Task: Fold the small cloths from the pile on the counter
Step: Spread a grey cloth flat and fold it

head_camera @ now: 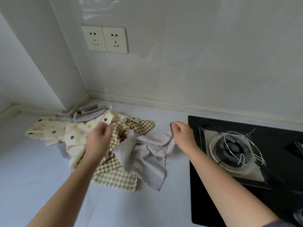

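Head view shows your right hand (182, 133) pinching one corner of a grey cloth (147, 154) between thumb and fingers. The corner is lifted a little. The rest of that cloth sags down and lies crumpled on the worktop (41, 169), at the right side of the pile (91, 122). Your left hand (100, 138) is down on the pile with its fingers bent, over a brown checked cloth (118, 177). It is blurry, so you cannot tell if it is holding anything. The pile sits near the back left corner of the worktop, where the two walls meet.

What could go wrong: the grey cloth is tucked in against the checked cloth. If you pull hard with only one corner, other cloths may drag along and the pile may spread. The gas hob (205, 202) is just beside your right hand. A swinging cloth could land on the burner (232, 148) or catch on the wire pan stand (246, 133). No flame shows.

Counting: two hands. Grey cloth shows in three places, so maybe three grey cloths. Two checked cloths, it seems. At least two cream dotted cloths (73, 130). Two wall sockets (105, 39). One burner shows whole, and a bit of another at the right edge.
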The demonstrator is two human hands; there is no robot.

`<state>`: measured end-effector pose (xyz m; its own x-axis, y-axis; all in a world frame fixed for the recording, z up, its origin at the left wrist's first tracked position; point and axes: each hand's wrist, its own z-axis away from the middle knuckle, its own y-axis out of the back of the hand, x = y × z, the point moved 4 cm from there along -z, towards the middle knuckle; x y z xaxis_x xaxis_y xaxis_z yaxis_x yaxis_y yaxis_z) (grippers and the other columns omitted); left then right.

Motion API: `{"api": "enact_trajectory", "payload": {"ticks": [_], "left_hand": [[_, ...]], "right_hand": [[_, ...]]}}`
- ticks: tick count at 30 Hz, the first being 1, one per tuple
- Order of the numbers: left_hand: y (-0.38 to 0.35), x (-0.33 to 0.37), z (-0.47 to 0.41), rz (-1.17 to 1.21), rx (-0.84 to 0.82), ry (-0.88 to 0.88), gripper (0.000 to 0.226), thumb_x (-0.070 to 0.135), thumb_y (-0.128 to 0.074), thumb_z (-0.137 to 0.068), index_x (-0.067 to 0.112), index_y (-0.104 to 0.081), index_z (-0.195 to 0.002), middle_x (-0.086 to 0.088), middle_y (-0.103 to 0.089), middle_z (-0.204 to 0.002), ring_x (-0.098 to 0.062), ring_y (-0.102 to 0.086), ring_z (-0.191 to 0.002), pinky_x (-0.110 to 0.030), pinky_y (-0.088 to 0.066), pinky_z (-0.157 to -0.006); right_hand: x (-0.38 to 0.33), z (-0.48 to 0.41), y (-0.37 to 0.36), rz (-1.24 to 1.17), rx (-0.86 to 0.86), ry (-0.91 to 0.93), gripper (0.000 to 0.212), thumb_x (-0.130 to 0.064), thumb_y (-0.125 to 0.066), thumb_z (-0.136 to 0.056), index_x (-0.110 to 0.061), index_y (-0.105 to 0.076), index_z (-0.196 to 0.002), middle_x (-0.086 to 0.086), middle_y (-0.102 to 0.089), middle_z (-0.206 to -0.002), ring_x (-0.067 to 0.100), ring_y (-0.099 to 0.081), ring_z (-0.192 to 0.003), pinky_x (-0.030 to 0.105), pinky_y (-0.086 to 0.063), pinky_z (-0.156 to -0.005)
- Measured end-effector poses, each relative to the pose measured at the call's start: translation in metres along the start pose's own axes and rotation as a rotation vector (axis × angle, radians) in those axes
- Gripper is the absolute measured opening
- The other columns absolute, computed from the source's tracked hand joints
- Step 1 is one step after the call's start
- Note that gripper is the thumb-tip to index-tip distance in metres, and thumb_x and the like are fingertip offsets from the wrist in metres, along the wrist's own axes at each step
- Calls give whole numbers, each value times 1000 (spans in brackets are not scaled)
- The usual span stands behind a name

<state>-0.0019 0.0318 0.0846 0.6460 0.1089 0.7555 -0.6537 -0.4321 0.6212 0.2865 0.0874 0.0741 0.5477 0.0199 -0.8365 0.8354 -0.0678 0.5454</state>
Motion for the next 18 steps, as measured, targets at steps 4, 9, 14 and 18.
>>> {"api": "enact_trajectory", "payload": {"ticks": [4,9,14,18], "left_hand": [[-90,4,61,-295,-529,-516,40,54,-55,-84,31,-58,-116,13,-60,-112,-6,-58,-97,-29,-53,-79],[-129,-29,54,-290,-297,-751,33,45,-44,-89,20,-63,-100,4,-60,-97,-19,-58,-91,-31,-50,-74],[-127,-35,51,-210,-138,-835,21,36,-59,-91,17,-60,-82,4,-61,-80,-16,-56,-74,-21,-37,-61],[-117,-36,51,-65,-112,-738,19,31,-57,-91,16,-63,-81,6,-63,-70,-10,-56,-61,-28,-43,-53]], "right_hand": [[17,2,-27,40,-83,-16,32,-23,-46,-100,-2,-60,-80,12,-60,-70,35,-64,-70,50,-55,-67],[45,-9,-48,141,-98,-1,33,-22,-41,-101,-8,-48,-71,9,-53,-66,34,-67,-68,39,-54,-60],[61,-15,-60,384,-15,119,37,-21,-40,-100,-13,-39,-64,2,-45,-64,28,-46,-72,34,-27,-61],[63,-16,-59,425,88,169,39,-18,-38,-100,-13,-34,-62,5,-44,-67,29,-44,-75,34,-25,-63]]}}
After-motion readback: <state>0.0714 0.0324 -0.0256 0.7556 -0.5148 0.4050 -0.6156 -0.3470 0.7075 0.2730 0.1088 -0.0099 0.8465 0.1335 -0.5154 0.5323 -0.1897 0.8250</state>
